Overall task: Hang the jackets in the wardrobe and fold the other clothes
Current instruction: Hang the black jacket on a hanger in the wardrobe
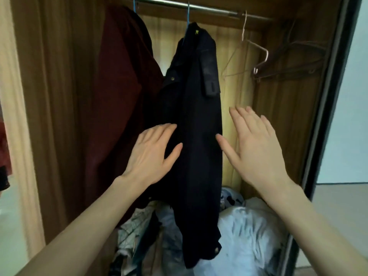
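Note:
A dark navy jacket (197,120) hangs on a blue hanger (188,14) from the metal rail (199,5) inside the wooden wardrobe (65,96). Left of it hangs a dark red jacket (123,86) on another blue hanger. My left hand (151,154) lies flat with straight fingers against the navy jacket's left side. My right hand (256,148) is spread open just right of the jacket, its thumb at the jacket's edge; it holds nothing.
An empty pale wire hanger (249,54) hangs on the rail at the right, with dark hangers (294,62) behind it. A heap of light and patterned clothes (245,232) fills the wardrobe floor. The dark door frame (328,116) stands at the right.

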